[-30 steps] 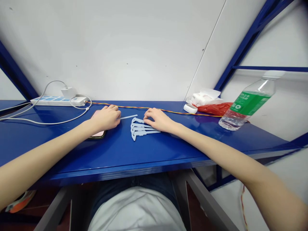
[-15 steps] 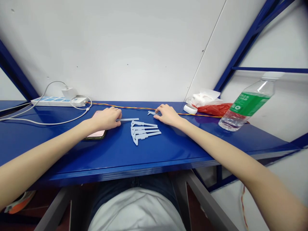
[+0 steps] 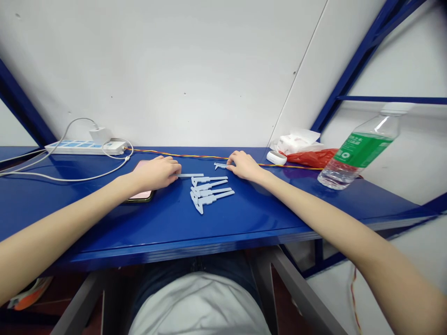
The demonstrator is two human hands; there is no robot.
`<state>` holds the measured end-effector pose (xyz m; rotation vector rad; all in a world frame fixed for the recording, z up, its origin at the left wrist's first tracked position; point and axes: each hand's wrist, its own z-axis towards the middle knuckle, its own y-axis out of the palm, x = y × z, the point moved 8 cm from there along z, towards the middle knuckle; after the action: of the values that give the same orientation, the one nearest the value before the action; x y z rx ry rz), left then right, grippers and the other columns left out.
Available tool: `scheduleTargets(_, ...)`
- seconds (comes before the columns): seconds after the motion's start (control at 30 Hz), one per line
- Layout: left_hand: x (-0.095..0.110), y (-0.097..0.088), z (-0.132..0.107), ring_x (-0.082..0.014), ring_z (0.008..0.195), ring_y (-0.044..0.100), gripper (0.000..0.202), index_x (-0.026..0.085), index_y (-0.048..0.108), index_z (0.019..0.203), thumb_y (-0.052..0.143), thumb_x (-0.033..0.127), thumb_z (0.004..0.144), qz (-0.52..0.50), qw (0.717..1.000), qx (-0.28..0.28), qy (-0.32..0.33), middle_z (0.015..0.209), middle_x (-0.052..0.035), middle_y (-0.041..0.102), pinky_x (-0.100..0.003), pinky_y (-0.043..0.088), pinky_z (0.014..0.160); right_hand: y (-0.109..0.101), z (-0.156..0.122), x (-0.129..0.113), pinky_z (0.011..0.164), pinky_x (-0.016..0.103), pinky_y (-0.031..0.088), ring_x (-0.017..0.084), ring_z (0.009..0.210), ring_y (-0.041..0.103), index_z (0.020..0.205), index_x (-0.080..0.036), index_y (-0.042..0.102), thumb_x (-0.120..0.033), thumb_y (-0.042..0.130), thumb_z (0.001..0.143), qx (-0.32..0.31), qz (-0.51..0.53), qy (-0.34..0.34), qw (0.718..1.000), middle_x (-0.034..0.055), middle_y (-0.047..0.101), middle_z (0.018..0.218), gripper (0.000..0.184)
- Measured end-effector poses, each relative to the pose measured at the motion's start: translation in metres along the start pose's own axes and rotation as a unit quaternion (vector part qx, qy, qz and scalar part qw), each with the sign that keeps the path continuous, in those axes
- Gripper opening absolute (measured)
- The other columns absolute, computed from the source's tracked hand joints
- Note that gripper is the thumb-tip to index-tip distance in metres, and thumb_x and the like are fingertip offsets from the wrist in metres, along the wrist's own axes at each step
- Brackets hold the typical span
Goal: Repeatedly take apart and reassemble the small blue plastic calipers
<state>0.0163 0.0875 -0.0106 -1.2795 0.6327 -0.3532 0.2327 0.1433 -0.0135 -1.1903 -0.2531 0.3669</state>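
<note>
Left hand (image 3: 157,171), fingers curled together, pinches the near end of a plastic strip (image 3: 190,175) and holds it flat on the worktop (image 3: 244,218), probably to keep it from sliding. Its heel rests over a phone (image 3: 138,195). Right hand (image 3: 244,165), fingers drawn together, nips a small plastic piece (image 3: 220,165) by one end near the back edge, beside the striped wire (image 3: 195,156). Between the hands, mid-worktop, lies a fanned pile of plastic parts (image 3: 209,191), untouched. Bottle (image 3: 359,149) leans at the right end. Since a second ago, the right hand has left the pile for the back edge and the strip has slid right toward the pile.
</note>
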Motion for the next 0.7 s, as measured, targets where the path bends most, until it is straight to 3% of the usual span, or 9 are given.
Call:
scheduleTargets(0.17,0.004,-0.009,0.0,-0.0234,0.095,0.058,0.021,0.019,0.059,0.085,0.038,0.023,0.084,0.045,0.999,0.023,0.005,0.094,-0.0081,0.066,-0.038,0.044,0.089,-0.005,-0.002,-0.016,0.086,0.043,0.044,0.025,0.101,0.055,0.085,-0.018,0.064,-0.022,0.055,0.084,0.01,0.019,-0.058,0.998,0.01,0.062,0.106,0.009)
scheduleTargets(0.33,0.004,-0.022,-0.002,-0.0247,0.096,0.059,0.023,0.019,0.061,0.088,0.038,0.025,0.086,0.063,0.995,0.069,-0.025,0.097,-0.0092,0.068,-0.038,0.045,0.085,-0.017,-0.008,-0.038,0.093,0.043,0.041,0.025,0.11,0.053,0.089,-0.018,0.061,-0.021,0.051,0.087,0.041,0.056,-0.132,0.989,0.0096,0.06,0.115,0.011)
scheduleTargets(0.7,0.004,-0.031,-0.004,-0.0259,0.098,0.06,0.023,0.018,0.062,0.088,0.039,0.024,0.087,0.044,0.992,0.112,-0.032,0.095,-0.0096,0.068,-0.039,0.044,0.085,-0.026,-0.017,-0.053,0.094,0.041,0.04,0.023,0.111,0.052,0.092,-0.019,0.059,-0.023,0.05,0.088,0.092,0.057,-0.18,0.978,0.0091,0.06,0.117,0.01)
